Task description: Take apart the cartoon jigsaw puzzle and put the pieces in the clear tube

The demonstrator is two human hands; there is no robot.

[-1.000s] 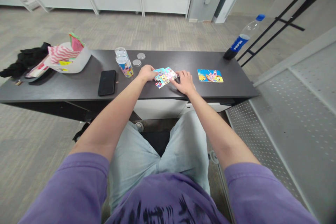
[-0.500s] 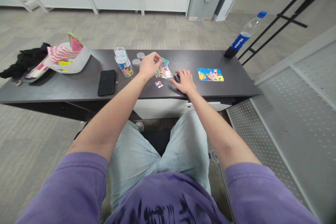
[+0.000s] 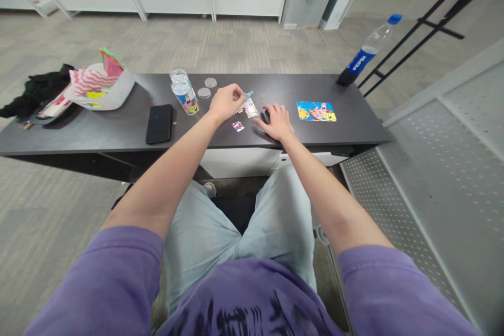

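Observation:
My left hand is closed in a pinch on a small light-blue puzzle piece, seen almost edge-on. Just below it on the dark table lies a joined colourful section of puzzle. More small pieces show partly behind my left fingers. A little cluster of red, white and blue pieces sits nearer the front edge. My right hand rests open on the tabletop, fingers spread, right of the joined section. Further right lies a bright cartoon picture card.
Two clear cans with cartoon labels stand left of my left hand, near two round silver lids. A black phone and a white basket are further left. A Pepsi bottle stands at the back right.
The light-blue piece in my left hand has tipped from showing its printed face to nearly edge-on, uncovering more of the joined section. My right hand stays in place.

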